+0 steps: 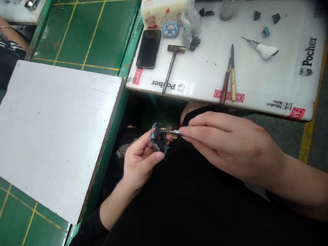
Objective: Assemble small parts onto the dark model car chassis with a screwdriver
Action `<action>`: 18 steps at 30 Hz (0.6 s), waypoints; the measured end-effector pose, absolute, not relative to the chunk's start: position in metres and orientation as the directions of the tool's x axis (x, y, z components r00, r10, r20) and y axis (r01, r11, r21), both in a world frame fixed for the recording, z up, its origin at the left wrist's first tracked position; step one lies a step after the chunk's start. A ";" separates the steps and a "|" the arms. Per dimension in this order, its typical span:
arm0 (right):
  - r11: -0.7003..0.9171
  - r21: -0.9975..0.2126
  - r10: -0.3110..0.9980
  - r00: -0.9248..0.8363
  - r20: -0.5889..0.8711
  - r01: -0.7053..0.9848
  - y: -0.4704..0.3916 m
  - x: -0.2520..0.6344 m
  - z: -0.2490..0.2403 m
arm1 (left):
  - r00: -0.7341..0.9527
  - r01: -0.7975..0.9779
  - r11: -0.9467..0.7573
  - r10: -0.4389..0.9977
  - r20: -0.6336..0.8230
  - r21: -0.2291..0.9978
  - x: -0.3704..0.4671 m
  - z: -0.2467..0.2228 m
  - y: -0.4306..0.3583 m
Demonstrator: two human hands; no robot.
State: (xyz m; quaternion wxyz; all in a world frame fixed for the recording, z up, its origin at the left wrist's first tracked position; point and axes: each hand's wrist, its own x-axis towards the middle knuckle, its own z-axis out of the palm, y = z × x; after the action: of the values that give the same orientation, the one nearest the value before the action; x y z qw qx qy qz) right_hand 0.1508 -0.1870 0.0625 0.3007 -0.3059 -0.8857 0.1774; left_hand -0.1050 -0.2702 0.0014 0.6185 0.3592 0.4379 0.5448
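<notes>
Above my lap, my left hand point(142, 159) grips a small dark plastic model part point(159, 138) with a curved rim and an open inner side. My right hand point(225, 141) pinches a thin metal-tipped tool point(176, 132), most of its handle hidden in the fingers. The tool's fine tip reaches into the dark part; whether it touches is too small to tell. A bit of tan material point(173, 136) shows just under the tool, its kind unclear.
The white-topped table ahead bears a phone point(149, 49), a T-shaped metal tool point(172, 65), two slim hand tools point(229, 77), a white-handled tool point(263, 49), a plastic bag point(191, 29) and dark scraps. A white board point(58, 133) lies on the left. Another person's arm point(15, 36) shows far left.
</notes>
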 end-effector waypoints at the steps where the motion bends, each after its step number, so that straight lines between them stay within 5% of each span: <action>1: 0.752 -0.491 0.648 -0.630 0.428 0.441 -0.187 0.150 0.063 | 0.023 -0.384 0.166 0.985 -0.170 0.908 -0.104 0.002 -0.270; 10: 0.813 -0.418 0.577 -0.653 0.491 0.405 -0.185 0.153 0.060 | 0.034 -0.441 0.216 0.974 -0.224 0.871 -0.102 0.002 -0.270; 18: 0.885 -0.292 0.465 -0.731 0.499 0.364 -0.180 0.152 0.073 | -0.018 -0.137 0.078 0.997 -0.081 0.988 -0.108 0.006 -0.273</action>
State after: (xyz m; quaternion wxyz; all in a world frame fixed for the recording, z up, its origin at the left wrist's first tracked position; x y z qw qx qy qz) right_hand 0.1522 -0.1798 0.0725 0.2904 -0.2237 -0.9263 0.0873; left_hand -0.1082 -0.2727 0.0064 0.5466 0.4386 0.4901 0.5184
